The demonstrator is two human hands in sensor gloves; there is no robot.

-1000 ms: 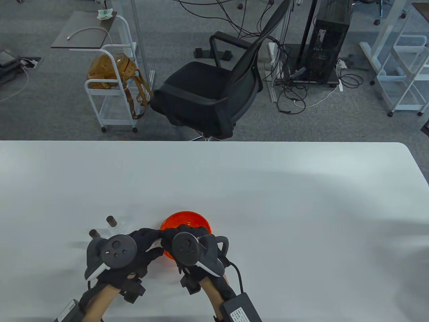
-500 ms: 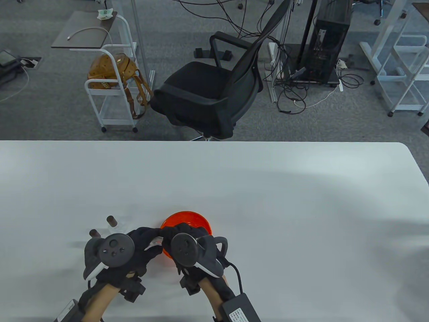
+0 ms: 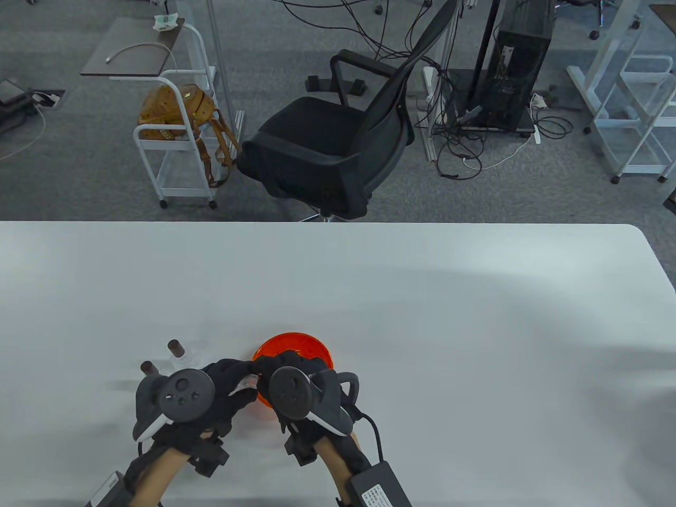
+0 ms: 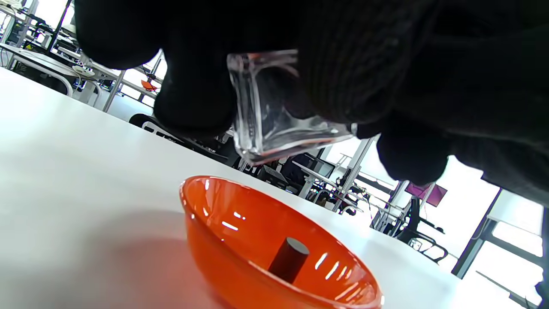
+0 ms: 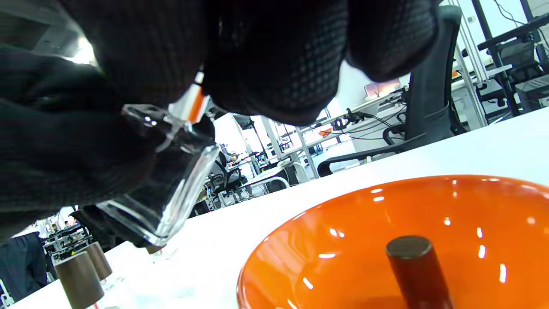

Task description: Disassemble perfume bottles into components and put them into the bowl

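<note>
- The clear glass bottle [image 4: 274,107] is held in the air just above the near rim of the orange bowl [image 4: 240,240], likely so that any part pulled free drops straight in.
- The left hand [image 3: 211,391] wraps the bottle's body, its grip closed around the glass to steady it.
- The right hand [image 3: 296,385] meets it from the other side, fingers [image 5: 274,64] curled at the bottle's neck end; this grip looks closed on the bottle's top fitting, though the part itself is mostly hidden.
- A dark cap [image 5: 414,268] already lies in the bowl, so one component seems done.
- Two more capped bottles [image 3: 176,347] stand on the counter [image 3: 422,317] just left of the hands, awaiting their turn.
- Both wrists angle inward, knuckles nearly touching over the bowl.
</note>
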